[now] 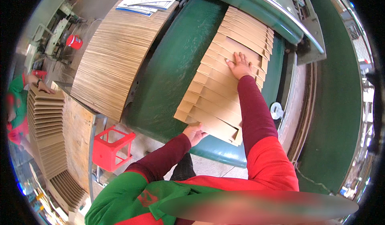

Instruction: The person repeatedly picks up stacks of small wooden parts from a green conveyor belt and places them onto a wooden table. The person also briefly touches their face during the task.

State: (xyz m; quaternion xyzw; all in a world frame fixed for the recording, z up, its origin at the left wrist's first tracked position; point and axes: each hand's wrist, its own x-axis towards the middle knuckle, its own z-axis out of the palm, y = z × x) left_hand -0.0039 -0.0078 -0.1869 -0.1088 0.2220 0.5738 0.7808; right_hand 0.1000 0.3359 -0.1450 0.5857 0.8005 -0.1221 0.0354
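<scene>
Overlapping folded brown cardboard sheets [216, 86] lie fanned like shingles along a green conveyor belt [160, 80]. My right hand [240, 67] rests flat on top of them toward the far part, fingers spread. At the near end, my left hand [194, 134] pinches the edge of the closest cardboard sheet [210, 122]; its thumb is on top and some fingers are hidden beneath. The far sheets reach up to a large green roller [256, 14].
Left of the belt stands a tall stack of cardboard [108, 48] topped with papers [148, 0]. Below it is a red plastic stool [112, 146]. At far left, a co-worker's hand [45, 88] touches another row of folded cardboard [47, 124]. A tape roll [276, 110] sits at the belt's right side.
</scene>
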